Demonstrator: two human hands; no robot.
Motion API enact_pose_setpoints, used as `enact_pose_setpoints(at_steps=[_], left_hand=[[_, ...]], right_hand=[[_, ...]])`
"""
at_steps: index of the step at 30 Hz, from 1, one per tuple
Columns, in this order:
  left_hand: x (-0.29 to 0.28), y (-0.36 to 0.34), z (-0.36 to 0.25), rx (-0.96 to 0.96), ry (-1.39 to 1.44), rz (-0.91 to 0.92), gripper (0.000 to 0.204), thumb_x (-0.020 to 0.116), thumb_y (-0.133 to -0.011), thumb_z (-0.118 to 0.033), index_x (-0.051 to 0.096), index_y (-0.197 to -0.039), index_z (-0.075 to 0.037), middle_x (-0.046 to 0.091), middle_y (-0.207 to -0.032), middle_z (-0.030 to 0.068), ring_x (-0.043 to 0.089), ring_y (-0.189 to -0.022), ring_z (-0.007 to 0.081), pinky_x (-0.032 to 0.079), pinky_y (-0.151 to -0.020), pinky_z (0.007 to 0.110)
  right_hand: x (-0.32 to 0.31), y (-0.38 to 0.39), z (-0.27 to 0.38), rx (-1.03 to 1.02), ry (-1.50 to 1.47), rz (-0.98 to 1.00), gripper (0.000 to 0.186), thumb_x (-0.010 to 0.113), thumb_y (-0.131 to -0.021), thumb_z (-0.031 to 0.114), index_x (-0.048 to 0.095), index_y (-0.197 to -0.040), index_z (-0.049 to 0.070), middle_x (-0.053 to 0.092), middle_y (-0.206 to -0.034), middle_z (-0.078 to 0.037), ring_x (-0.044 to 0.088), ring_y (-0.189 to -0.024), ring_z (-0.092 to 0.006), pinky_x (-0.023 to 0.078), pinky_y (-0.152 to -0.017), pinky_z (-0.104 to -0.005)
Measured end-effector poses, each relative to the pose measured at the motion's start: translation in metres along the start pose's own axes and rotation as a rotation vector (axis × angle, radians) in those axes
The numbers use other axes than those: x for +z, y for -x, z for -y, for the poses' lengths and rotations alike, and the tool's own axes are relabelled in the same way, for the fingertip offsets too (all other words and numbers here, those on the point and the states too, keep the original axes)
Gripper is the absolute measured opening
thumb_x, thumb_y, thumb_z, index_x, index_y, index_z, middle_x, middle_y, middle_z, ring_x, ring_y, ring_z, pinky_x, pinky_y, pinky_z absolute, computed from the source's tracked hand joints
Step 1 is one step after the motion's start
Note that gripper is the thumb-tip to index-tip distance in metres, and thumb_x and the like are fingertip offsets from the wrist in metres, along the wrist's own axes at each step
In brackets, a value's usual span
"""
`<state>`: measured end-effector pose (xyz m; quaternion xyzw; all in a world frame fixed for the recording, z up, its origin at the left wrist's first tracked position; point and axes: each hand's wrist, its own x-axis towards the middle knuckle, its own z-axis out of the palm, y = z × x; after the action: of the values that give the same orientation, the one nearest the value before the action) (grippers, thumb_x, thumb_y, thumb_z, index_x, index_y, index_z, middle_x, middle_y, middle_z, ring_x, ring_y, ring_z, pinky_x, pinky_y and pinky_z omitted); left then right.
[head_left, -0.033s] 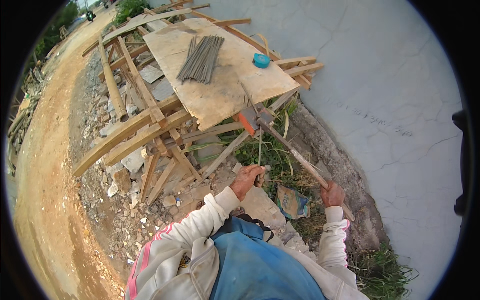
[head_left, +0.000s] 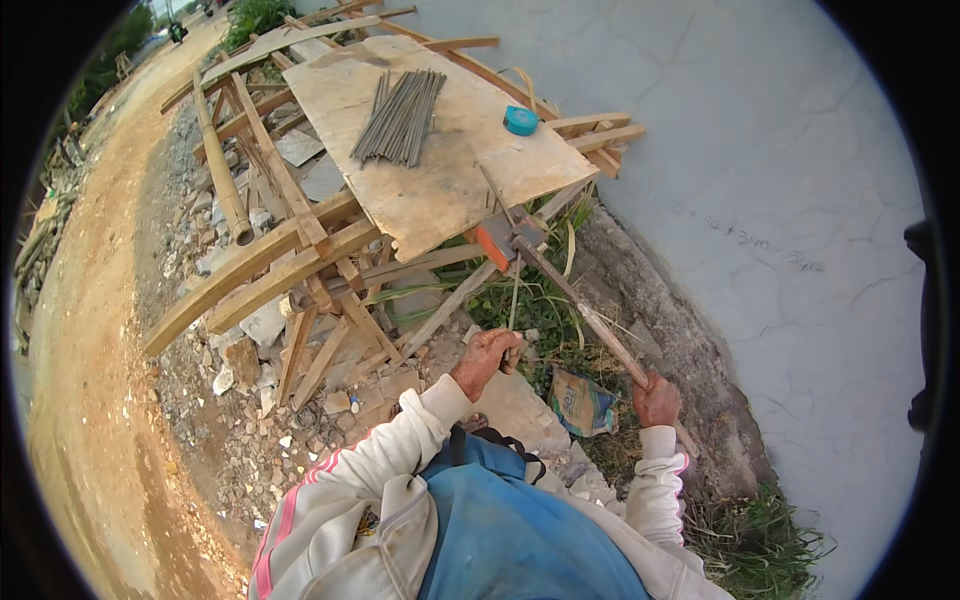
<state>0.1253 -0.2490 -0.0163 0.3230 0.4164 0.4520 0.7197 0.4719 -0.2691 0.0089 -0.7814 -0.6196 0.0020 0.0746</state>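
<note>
My right hand (head_left: 657, 400) is closed round the lower part of a sledgehammer's long, worn handle (head_left: 600, 325). At the plywood's near corner is the sledgehammer head (head_left: 497, 243), a block with an orange end and a grey end. A thin steel rod (head_left: 515, 295) passes behind or under the head, and its far part (head_left: 493, 185) shows over the board. My left hand (head_left: 487, 362) grips the rod's near end, with the fingers curled round it. Whether the head presses on the rod cannot be made out.
The plywood sheet (head_left: 440, 205) carries a bundle of steel rods (head_left: 402, 118) and a blue tape measure (head_left: 520, 121). Timber beams (head_left: 255, 270) and a bamboo pole (head_left: 222, 165) lie around it over rubble (head_left: 245, 425). A cracked grey wall (head_left: 770, 150) rises on the right; a crumpled sack (head_left: 583, 403) lies below.
My right hand has shifted slightly left and down with the hammer's handle. My left hand has moved a little left with the rod's near end. The hammer head stays nearly in place.
</note>
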Motion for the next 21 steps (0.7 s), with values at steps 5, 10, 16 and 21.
enact_pose_setpoints(at_steps=[5, 10, 16, 21], left_hand=[[-0.030, -0.001, -0.015, 0.158, -0.348, 0.078, 0.038, 0.055, -0.101, -0.030, 0.058, -0.074, -0.005, 0.061, -0.071, 0.0059, 0.053, -0.063, 0.0151, 0.044, -0.060, 0.034], [-0.047, -0.007, -0.031, 0.391, -0.940, 0.150, 0.040, 0.056, -0.098, -0.033, 0.053, -0.075, -0.001, 0.052, -0.066, 0.0153, 0.052, -0.061, 0.0271, 0.042, -0.061, 0.044], [-0.069, -0.019, -0.046, 0.372, -0.967, 0.288, 0.043, 0.059, -0.093, -0.038, 0.054, -0.075, 0.000, 0.056, -0.073, 0.0236, 0.057, -0.068, 0.0401, 0.044, -0.064, 0.050], [-0.118, -0.031, -0.075, 0.463, -1.064, 0.391, 0.044, 0.059, -0.093, -0.039, 0.054, -0.075, 0.001, 0.055, -0.067, 0.0216, 0.057, -0.065, 0.0385, 0.044, -0.063, 0.049]], right_hand=[[-0.011, 0.036, 0.027, 0.010, -0.096, 0.133, 0.060, 0.060, -0.089, 0.067, 0.072, -0.091, 0.008, 0.067, -0.072, -0.022, 0.068, -0.077, -0.0441, 0.052, -0.069, -0.0537], [-0.032, 0.027, 0.024, -0.016, -0.025, 0.126, 0.072, 0.049, -0.093, 0.073, 0.071, -0.087, 0.004, 0.066, -0.071, -0.023, 0.067, -0.075, -0.0449, 0.051, -0.068, -0.0546], [-0.044, 0.047, 0.053, 0.106, 0.063, 0.109, 0.080, 0.042, -0.092, 0.077, 0.072, -0.086, 0.003, 0.066, -0.073, -0.025, 0.067, -0.077, -0.0446, 0.051, -0.070, -0.0568], [-0.026, 0.132, 0.131, 0.356, 0.071, 0.020, 0.080, 0.042, -0.092, 0.078, 0.071, -0.084, 0.004, 0.067, -0.074, -0.025, 0.068, -0.078, -0.0453, 0.051, -0.070, -0.0569]])
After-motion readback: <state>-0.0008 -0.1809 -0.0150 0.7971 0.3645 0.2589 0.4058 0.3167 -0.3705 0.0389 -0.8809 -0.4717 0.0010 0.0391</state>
